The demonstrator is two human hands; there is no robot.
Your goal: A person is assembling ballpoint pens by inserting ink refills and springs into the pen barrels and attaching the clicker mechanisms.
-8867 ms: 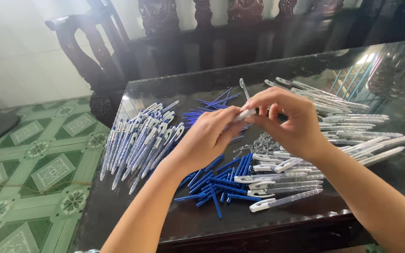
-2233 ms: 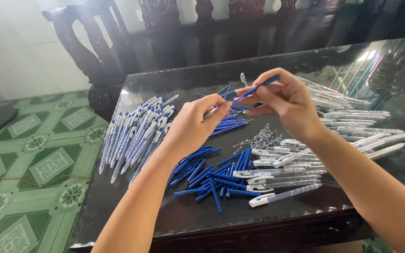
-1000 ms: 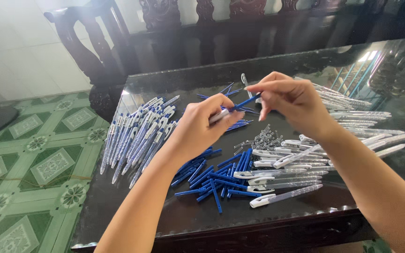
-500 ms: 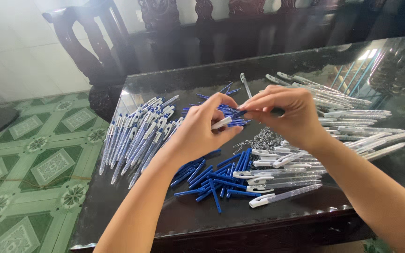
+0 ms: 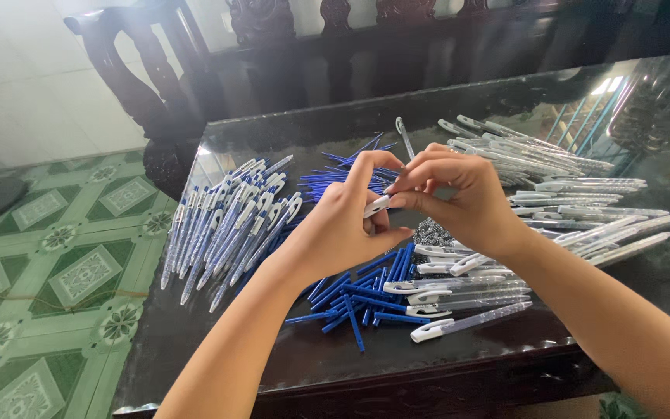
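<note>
Fingers of both hands meet over the middle of the glass-topped table [image 5: 505, 101], bunched tip to tip around one pen [image 5: 376, 206]. Only its white clip end shows, poking out between the thumb and forefinger of the left hand [image 5: 339, 233]; the remainder of the pen is hidden inside the two fists. The left hand's fingers curl in and pinch that white end, while the right hand [image 5: 463, 202] comes over from the other side, its fingertips pressed together against the same spot, knuckles up. Both hands are raised above the tabletop, not resting on it.

Directly under the hands lies a loose scatter of blue refills [image 5: 366, 299], crossing each other at all angles and reaching toward the near edge of the table. A second, smaller bunch of blue refills [image 5: 343, 172] lies beyond the hands, toward the far edge. Left of the hands, a broad fan of assembled pens [image 5: 230, 221] with white clips lies roughly parallel, tips pointing toward the table's left near corner. Right of the hands, clear pen barrels [image 5: 568, 190] with white clips are spread in a wide heap, and a few more [image 5: 467, 318] lie just below the right wrist, near the front edge. A small dark pile of tiny parts, perhaps springs [image 5: 432, 233], sits beneath the right hand, too small to tell exactly. Behind the table stands a dark carved wooden bench [image 5: 273, 46], and green patterned floor tiles [image 5: 56, 264] show to the table's left.
</note>
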